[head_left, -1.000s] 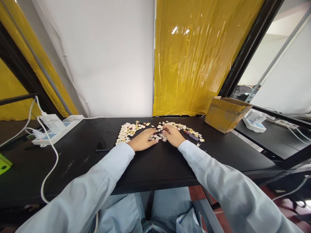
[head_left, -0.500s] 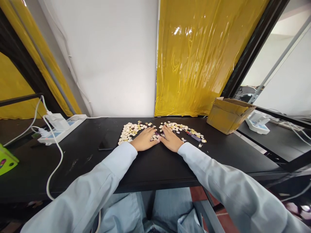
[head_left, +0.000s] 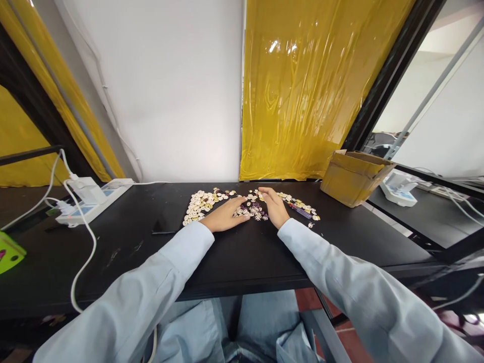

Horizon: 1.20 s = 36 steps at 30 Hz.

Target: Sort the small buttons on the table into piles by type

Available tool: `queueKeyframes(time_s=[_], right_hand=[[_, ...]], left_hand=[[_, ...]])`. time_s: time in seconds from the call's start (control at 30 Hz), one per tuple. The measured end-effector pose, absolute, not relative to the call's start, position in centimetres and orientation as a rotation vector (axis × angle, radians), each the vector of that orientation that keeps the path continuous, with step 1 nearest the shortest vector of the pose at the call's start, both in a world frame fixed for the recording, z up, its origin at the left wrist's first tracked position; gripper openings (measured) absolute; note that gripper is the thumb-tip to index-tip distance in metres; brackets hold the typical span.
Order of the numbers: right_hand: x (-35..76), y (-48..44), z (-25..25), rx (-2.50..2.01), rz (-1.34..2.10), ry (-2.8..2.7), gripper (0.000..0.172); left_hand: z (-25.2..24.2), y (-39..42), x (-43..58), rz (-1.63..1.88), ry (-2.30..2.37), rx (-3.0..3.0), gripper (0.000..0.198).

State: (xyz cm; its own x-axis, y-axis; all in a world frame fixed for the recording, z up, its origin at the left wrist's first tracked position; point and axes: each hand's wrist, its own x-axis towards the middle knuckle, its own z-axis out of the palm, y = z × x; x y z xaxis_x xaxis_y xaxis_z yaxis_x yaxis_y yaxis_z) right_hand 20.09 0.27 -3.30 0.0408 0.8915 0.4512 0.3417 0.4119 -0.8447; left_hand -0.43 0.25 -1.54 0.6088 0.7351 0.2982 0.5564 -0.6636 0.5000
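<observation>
Many small round white and yellowish discs (head_left: 197,202) lie spread over the black table (head_left: 242,259). Between my hands is a cluster of smaller pieces, white mixed with purple (head_left: 257,212). My left hand (head_left: 226,216) rests palm down at the left side of this cluster, fingers stretched out. On the other side my right hand (head_left: 275,206) stands on its edge, fingers extended and turned inward. Neither hand grips anything. A screwdriver with a purplish handle (head_left: 302,212) lies among the discs right of my right hand.
A dark flat panel (head_left: 170,219) lies left of the discs. Farther left sits a white power strip (head_left: 96,201) with plugs and a hanging cable. An open cardboard box (head_left: 351,179) stands at the back right. At the left edge is a bright green object (head_left: 11,252).
My right hand has turned from palm down onto its edge and shifted slightly right, uncovering the purple and white pieces. My left hand has stayed nearly in place.
</observation>
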Motion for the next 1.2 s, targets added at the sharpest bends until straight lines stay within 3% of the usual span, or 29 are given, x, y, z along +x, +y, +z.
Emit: queueKeyframes(time_s=[0.17, 0.37, 0.57, 0.83, 1.03, 1.2], right_hand=[[20.1, 1.4, -4.1, -1.168, 0.869, -1.426, 0.04], [19.7, 0.6, -3.8, -1.079, 0.938, -1.543, 0.038], [19.3, 0.0, -3.4, -1.018, 1.136, -1.504, 0.032], [19.0, -0.9, -2.4, -0.834, 1.525, -1.348, 0.031], [19.2, -0.8, -2.0, -0.896, 1.501, -1.358, 0.029], [20.1, -0.4, -1.9, -1.037, 1.084, -1.738, 0.019]], left_hand=[[-1.1, 0.1, 0.5, 0.613, 1.016, 2.546, 0.059], [-0.7, -0.4, 0.7, 0.566, 0.919, 2.54, 0.053], [0.2, -0.6, -0.1, 0.628, 0.854, 2.17, 0.043], [1.7, -0.9, -1.2, 0.466, 0.578, 1.648, 0.046], [2.2, -0.9, -2.0, 0.498, 0.647, 1.557, 0.051], [2.3, 0.6, -3.5, 0.609, 0.877, 1.759, 0.041]])
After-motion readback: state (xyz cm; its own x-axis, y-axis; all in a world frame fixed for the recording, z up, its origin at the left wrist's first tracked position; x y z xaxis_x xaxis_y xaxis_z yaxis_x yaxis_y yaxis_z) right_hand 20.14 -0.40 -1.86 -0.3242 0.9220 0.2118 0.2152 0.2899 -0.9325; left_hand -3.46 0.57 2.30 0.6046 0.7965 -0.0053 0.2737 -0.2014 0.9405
